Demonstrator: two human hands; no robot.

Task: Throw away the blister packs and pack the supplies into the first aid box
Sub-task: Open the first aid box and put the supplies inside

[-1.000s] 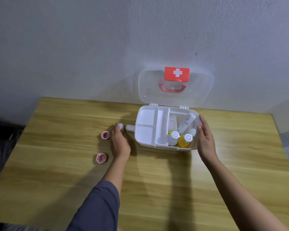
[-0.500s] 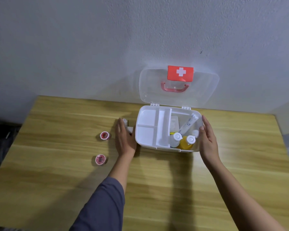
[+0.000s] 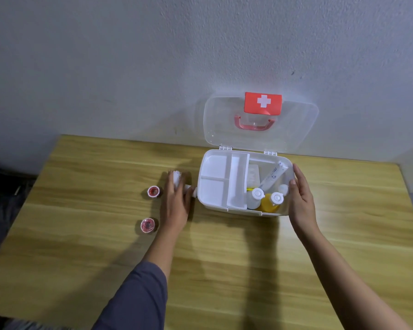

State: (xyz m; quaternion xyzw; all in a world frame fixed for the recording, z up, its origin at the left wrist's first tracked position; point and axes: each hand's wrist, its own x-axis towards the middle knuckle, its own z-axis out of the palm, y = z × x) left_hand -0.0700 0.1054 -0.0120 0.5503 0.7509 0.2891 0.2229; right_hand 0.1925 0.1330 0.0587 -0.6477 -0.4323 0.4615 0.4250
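The first aid box (image 3: 224,207) stands open on the wooden table (image 3: 224,270), its clear lid (image 3: 219,129) leaning back on the wall. A white divider tray (image 3: 215,167) fills its left half. The right half holds a white-capped bottle (image 3: 256,195), a yellow bottle (image 3: 272,202) and a tube (image 3: 273,175). My left hand (image 3: 177,203) lies palm down just left of the box, fingers curled over a white bandage roll (image 3: 177,176). A second white roll (image 3: 191,188) lies between that hand and the box. My right hand (image 3: 301,201) clasps the box's right wall, thumb at the rim.
Two small red-cored tape rolls (image 3: 153,192) (image 3: 147,225) lie on the table left of my left hand. The grey wall (image 3: 129,67) rises directly behind the table. The table's left edge drops to a dark floor (image 3: 0,198).
My left hand has slid right with the white roll, from beside the upper tape roll to close by the box. My right hand stays on the box's right wall.
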